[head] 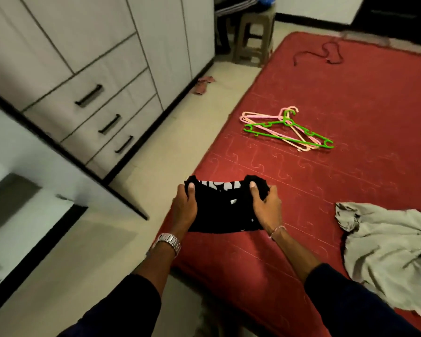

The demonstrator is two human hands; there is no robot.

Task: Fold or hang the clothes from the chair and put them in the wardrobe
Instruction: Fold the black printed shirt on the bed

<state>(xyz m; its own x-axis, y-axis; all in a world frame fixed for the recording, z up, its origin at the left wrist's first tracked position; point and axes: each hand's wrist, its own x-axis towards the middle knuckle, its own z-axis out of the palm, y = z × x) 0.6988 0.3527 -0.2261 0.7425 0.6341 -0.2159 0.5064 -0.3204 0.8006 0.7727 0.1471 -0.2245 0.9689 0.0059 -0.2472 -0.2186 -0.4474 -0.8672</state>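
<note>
A folded black garment with white print (225, 210) is held over the near left edge of the red mattress (338, 98). My left hand (184, 206) grips its left side, thumb on top. My right hand (266, 205) grips its right side the same way. A crumpled grey-green garment (389, 251) lies on the mattress at the right. Several plastic hangers, green and pink (287, 128), lie further out on the mattress. The white wardrobe (88, 57) with black drawer handles stands at the left, and an open wardrobe door (58, 152) juts toward me.
A brown plastic stool (254, 32) with clothes on it stands at the far end of the floor strip. A small reddish cloth (203, 83) lies on the floor by the wardrobe. A dark cord (326, 53) lies on the far mattress. Pale floor runs between wardrobe and mattress.
</note>
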